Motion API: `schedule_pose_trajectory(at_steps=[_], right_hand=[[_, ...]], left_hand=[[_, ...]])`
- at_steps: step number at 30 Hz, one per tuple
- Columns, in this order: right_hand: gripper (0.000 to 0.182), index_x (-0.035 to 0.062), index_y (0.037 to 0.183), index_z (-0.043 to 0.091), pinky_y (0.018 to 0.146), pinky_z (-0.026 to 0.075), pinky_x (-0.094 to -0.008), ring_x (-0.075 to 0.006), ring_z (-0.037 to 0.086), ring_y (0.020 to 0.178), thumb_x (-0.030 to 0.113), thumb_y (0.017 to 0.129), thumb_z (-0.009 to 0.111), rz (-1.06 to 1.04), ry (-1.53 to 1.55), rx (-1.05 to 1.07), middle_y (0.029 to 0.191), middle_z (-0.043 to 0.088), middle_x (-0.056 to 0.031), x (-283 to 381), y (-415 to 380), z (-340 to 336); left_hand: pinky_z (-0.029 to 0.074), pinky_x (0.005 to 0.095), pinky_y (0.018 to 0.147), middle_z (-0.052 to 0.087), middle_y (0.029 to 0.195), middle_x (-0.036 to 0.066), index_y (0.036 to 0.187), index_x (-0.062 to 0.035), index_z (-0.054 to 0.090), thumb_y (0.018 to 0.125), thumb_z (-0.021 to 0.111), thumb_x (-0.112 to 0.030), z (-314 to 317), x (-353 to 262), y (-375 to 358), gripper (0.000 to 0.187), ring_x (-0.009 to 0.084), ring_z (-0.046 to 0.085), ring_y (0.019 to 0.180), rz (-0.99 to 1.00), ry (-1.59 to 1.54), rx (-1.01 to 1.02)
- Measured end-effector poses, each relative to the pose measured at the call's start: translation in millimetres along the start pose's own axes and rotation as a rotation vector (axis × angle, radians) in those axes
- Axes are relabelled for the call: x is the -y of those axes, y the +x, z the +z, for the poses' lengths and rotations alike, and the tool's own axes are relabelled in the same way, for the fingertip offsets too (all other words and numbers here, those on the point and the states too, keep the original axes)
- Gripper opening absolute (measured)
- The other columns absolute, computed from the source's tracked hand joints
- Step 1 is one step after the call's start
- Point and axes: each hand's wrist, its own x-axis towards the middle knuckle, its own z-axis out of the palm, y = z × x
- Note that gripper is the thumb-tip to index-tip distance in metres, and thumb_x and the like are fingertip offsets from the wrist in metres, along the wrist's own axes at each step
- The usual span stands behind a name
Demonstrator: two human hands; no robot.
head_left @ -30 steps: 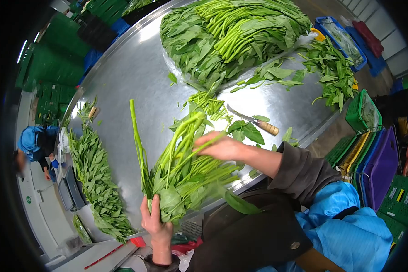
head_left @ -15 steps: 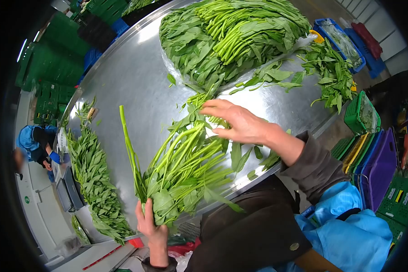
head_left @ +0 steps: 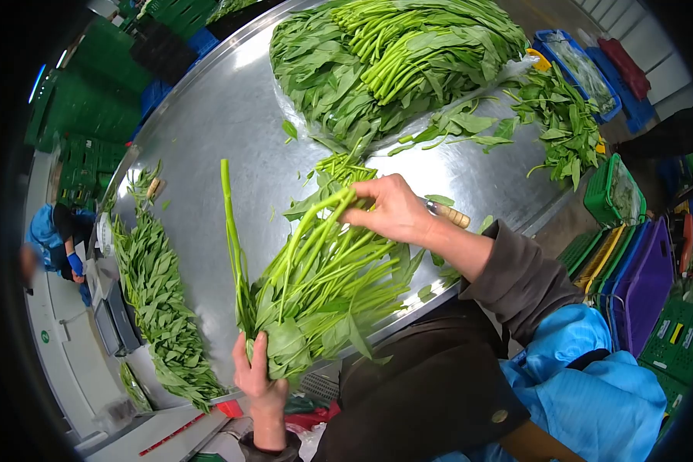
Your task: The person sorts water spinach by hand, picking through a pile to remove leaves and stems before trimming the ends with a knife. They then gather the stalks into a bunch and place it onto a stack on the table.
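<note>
My left hand point(head_left: 260, 377) is closed around the leafy end of several water spinach stems point(head_left: 235, 231) at the near edge of the metal table. Beside and behind these stems lies a loose bunch of water spinach point(head_left: 323, 269), its stems pointing away to the upper right. My right hand point(head_left: 393, 209) pinches the upper ends of a few stems from that bunch. A knife with a wooden handle point(head_left: 450, 214) lies just right of my right hand, its blade partly hidden. Short cut stem pieces point(head_left: 343, 165) are scattered beyond the hand.
A big heap of water spinach point(head_left: 408, 61) rests on clear plastic at the table's point(head_left: 208, 138) far side. A row of greens point(head_left: 162, 308) lines the left edge, near another wooden handle point(head_left: 153, 187). Crates point(head_left: 643, 285) stand right. A co-worker point(head_left: 54, 239) is at far left.
My right hand has gone from open fingers over the bunch to a pinch on its stem ends. The knife handle has come into view. The stems in my left hand have shifted slightly right.
</note>
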Motion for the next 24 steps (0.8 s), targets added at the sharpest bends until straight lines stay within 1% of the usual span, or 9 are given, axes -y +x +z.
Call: schedule_pose_trajectory(at_steps=[6,14,15,16,18,20,21,23,24], right_hand=[[0.013,0.0036,0.083,0.067,0.053,0.042,-0.0277,-0.0097,0.054,0.055,0.013,0.075,0.07,-0.001,0.2,-0.619,0.065,0.064,-0.0092,-14.9,11.8,31.4],[0.011,0.0083,0.084,0.067,0.058,0.046,-0.0339,-0.0162,0.058,0.056,0.016,0.077,0.066,0.097,-0.234,-0.722,0.069,0.067,-0.0079,-28.7,17.5,15.0],[0.017,0.0049,0.08,0.065,0.06,0.048,-0.0343,-0.0151,0.06,0.058,0.021,0.082,0.064,0.048,0.064,-0.964,0.071,0.068,-0.0059,-47.7,30.2,7.0],[0.021,0.0016,0.077,0.062,0.06,0.049,-0.0311,-0.0139,0.062,0.06,0.02,0.086,0.062,0.33,0.304,-0.874,0.076,0.068,-0.006,-71.4,33.5,-31.9],[0.02,-0.0015,0.084,0.061,0.062,0.052,-0.0288,-0.0159,0.065,0.064,0.018,0.086,0.064,0.363,0.601,-0.981,0.076,0.066,-0.0067,-81.9,32.0,-75.1],[0.024,-0.0006,0.098,0.063,0.067,0.052,-0.0311,-0.0175,0.066,0.069,0.02,0.085,0.065,0.421,0.014,-0.529,0.08,0.067,-0.0071,-80.0,19.0,-85.9],[0.024,-0.0006,0.098,0.063,0.067,0.052,-0.0311,-0.0175,0.066,0.069,0.02,0.085,0.065,0.423,0.014,-0.523,0.08,0.067,-0.0071,-80.8,13.8,-81.5],[0.028,0.0037,0.107,0.066,0.073,0.051,-0.0318,-0.0188,0.066,0.078,0.021,0.085,0.064,-0.32,-0.866,-0.467,0.087,0.069,-0.01,-55.1,7.4,-68.7],[0.028,0.0037,0.107,0.066,0.073,0.051,-0.0318,-0.0188,0.066,0.078,0.021,0.085,0.064,-0.316,-0.862,-0.474,0.087,0.069,-0.01,-44.5,12.6,-63.9]], left_hand=[[0.053,0.0393,0.076,0.055,0.118,0.028,0.116,-0.0045,0.063,0.056,0.064,0.008,8.3,-16.2,19.0,0.062,0.0418,0.063,0.094,0.018,-0.069,-0.049],[0.052,0.0383,0.076,0.056,0.116,0.028,0.115,-0.0055,0.064,0.053,0.061,0.009,11.4,-21.2,32.2,0.064,0.0405,0.063,0.094,0.107,-0.051,-0.004],[0.052,0.0383,0.076,0.056,0.116,0.028,0.115,-0.0055,0.064,0.053,0.061,0.009,10.8,-20.1,28.9,0.064,0.0405,0.063,0.094,0.102,-0.052,-0.005],[0.052,0.0381,0.077,0.056,0.116,0.027,0.115,-0.0058,0.063,0.054,0.061,0.009,9.6,-16.9,23.5,0.063,0.0396,0.063,0.095,0.026,-0.084,0.004],[0.052,0.038,0.077,0.056,0.116,0.026,0.116,-0.006,0.063,0.055,0.061,0.01,6.2,-8.9,15.8,0.063,0.0387,0.063,0.096,-0.039,-0.116,0.023],[0.052,0.0375,0.079,0.057,0.117,0.024,0.117,-0.0064,0.062,0.057,0.061,0.011,6.0,-4.8,8.9,0.062,0.037,0.063,0.098,-0.092,-0.156,-0.016],[0.051,0.0375,0.08,0.057,0.117,0.023,0.117,-0.0059,0.061,0.058,0.063,0.011,3.6,-2.2,6.3,0.061,0.037,0.062,0.099,-0.109,-0.128,0.001],[0.051,0.0377,0.08,0.057,0.117,0.023,0.117,-0.0058,0.061,0.058,0.063,0.011,1.2,1.9,4.2,0.062,0.0372,0.062,0.099,-0.104,-0.116,0.001],[0.051,0.0378,0.08,0.057,0.117,0.023,0.117,-0.0057,0.061,0.058,0.063,0.011,0.1,3.3,5.2,0.062,0.0374,0.062,0.099,-0.091,-0.105,0.003]])
